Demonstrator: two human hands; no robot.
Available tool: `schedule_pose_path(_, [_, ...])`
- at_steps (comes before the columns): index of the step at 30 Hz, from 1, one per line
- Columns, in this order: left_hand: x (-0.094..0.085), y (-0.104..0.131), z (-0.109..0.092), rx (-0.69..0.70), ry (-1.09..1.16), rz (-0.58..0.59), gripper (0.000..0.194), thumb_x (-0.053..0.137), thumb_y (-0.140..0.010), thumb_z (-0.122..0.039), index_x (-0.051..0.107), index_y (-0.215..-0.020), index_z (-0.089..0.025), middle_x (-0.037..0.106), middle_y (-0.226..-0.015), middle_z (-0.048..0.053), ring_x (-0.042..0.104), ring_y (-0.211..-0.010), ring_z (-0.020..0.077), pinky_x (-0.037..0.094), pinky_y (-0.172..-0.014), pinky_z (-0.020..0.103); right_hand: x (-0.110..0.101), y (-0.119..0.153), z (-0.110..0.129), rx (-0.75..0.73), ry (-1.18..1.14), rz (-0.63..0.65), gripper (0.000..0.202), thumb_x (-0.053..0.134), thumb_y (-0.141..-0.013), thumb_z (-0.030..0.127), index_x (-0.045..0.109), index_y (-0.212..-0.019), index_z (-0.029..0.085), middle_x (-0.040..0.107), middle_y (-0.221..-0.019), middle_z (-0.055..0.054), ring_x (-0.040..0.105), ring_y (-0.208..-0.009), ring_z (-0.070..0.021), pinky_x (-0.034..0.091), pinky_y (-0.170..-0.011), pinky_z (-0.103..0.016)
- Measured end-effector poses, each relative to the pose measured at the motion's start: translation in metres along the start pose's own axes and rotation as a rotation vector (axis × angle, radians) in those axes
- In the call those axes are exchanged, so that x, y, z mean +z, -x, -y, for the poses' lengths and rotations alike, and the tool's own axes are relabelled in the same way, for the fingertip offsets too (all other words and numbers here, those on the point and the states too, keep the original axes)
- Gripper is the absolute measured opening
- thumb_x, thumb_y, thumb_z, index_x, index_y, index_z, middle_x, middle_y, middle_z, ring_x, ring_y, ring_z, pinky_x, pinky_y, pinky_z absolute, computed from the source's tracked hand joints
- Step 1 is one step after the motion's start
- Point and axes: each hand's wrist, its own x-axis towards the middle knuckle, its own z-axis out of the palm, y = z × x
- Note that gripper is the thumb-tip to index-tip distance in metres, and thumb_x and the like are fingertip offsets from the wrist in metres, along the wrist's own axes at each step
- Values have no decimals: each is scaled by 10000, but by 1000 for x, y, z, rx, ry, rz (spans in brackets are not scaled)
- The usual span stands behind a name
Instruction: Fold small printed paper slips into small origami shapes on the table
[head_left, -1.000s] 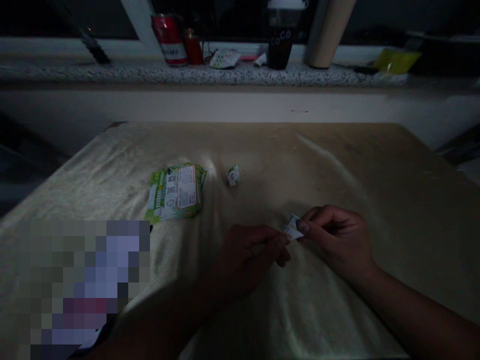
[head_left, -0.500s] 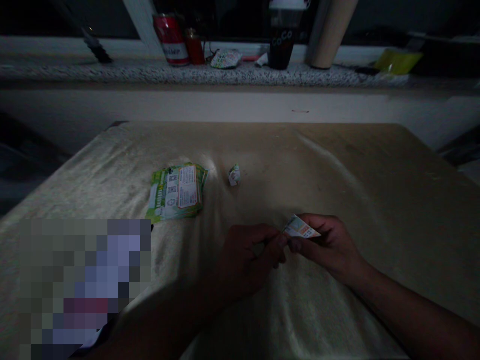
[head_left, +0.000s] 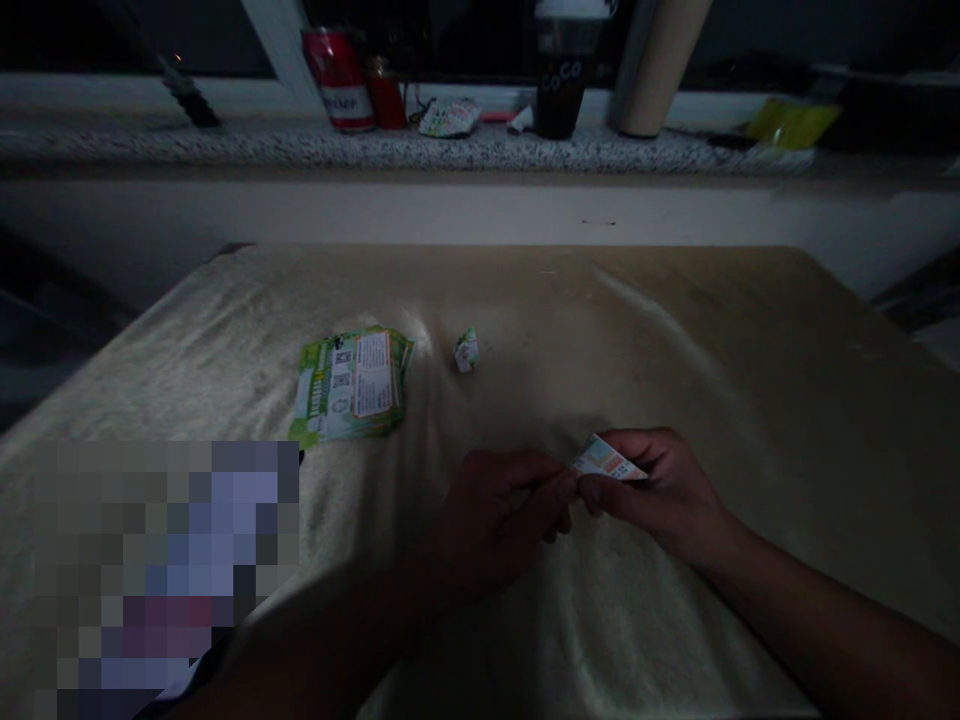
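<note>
A small folded piece of printed paper (head_left: 609,459), roughly triangular and white with orange and blue print, is held between both hands above the table. My left hand (head_left: 506,515) pinches its left corner between thumb and fingers. My right hand (head_left: 667,490) grips it from the right, thumb along the near edge and fingers behind. Farther off stands a small folded paper piece (head_left: 466,352) in white and green. To its left lies a stack of green and white printed leaflets (head_left: 352,385).
A cream cloth covers the table (head_left: 675,330). On the granite sill (head_left: 465,152) behind stand a red can (head_left: 341,80), a small red bottle (head_left: 386,97), a dark CoCo cup (head_left: 564,85), a tan cylinder (head_left: 660,75) and a yellow packet (head_left: 795,125). A pixelated patch hides the lower left.
The folded paper has tilted slightly and sits a touch lower and to the right in the hands. Both hands keep their hold, with the fingers barely shifted.
</note>
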Motion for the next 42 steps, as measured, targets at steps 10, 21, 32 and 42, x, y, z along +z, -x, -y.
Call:
schedule_pose_path(10, [-2, 0, 2, 83, -101, -82, 287, 545, -942, -251, 691, -715, -153, 675, -606, -2, 608, -544, 88, 453, -549, 180, 0, -1, 1, -70, 107, -114, 182, 824, -734, 321, 759, -708, 154, 658, -564, -14, 560, -494, -109, 436, -451, -211])
schedule_pose_path(21, [-2, 0, 0, 65, -101, -108, 266, 570, -917, -251, 690, -700, -155, 668, -568, -9, 582, -494, 83, 439, -517, 176, 3, -1, 2, -60, 114, -91, 192, 827, -722, 327, 741, -696, 157, 659, -570, -11, 549, -479, -99, 426, -437, -202])
schedule_pose_path(32, [1, 0, -1, 57, -157, -143, 197, 621, -854, -285, 716, -754, -145, 680, -614, 13, 605, -558, 119, 459, -551, 211, 5, -1, 3, -157, 156, -116, 142, 819, -705, 257, 723, -657, 165, 637, -530, 3, 527, -452, -95, 427, -423, -198])
schedule_pose_path(42, [4, 1, 1, -36, -174, -142, 229, 599, -832, -304, 683, -697, -139, 664, -601, 24, 577, -524, 116, 426, -502, 207, 8, 1, 3, -139, 136, -77, 127, 732, -768, 213, 691, -661, 160, 592, -542, 15, 469, -463, -81, 378, -430, -192])
